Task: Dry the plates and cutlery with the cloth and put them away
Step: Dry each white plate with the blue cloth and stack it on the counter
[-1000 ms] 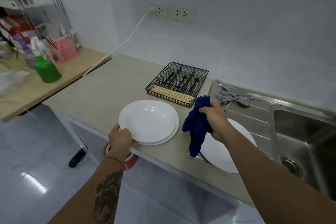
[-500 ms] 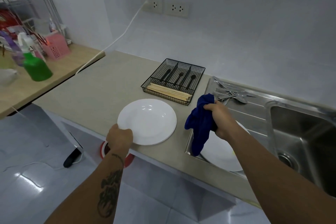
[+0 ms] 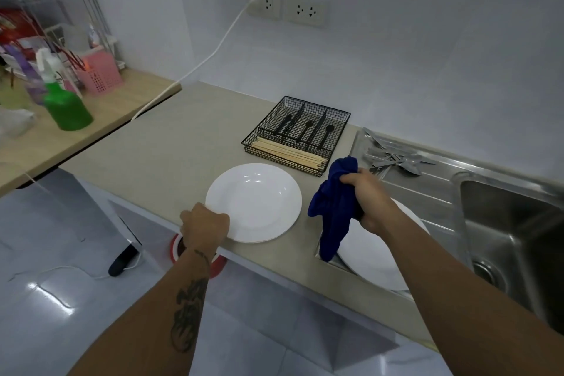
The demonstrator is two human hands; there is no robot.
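A white plate (image 3: 254, 201) lies on the beige counter (image 3: 171, 146) near its front edge. My left hand (image 3: 204, 224) grips the plate's near-left rim. My right hand (image 3: 367, 195) holds a bunched dark blue cloth (image 3: 334, 210) that hangs over another white plate (image 3: 375, 256) on the steel draining board (image 3: 427, 192). Several metal cutlery pieces (image 3: 393, 157) lie in a heap at the back of the draining board. A black wire cutlery tray (image 3: 297, 131) behind the plate holds black utensils and wooden chopsticks.
The sink basin (image 3: 512, 238) is at the right. A lower wooden table (image 3: 100, 107) at the left carries a green spray bottle (image 3: 64, 101), a pink basket (image 3: 99, 72) and a wire rack. A white cable (image 3: 213, 52) runs from the wall socket across the counter.
The top plate settled squarely onto the one under it, so only one plate shows on the counter. My right hand with the cloth shifted slightly right and back.
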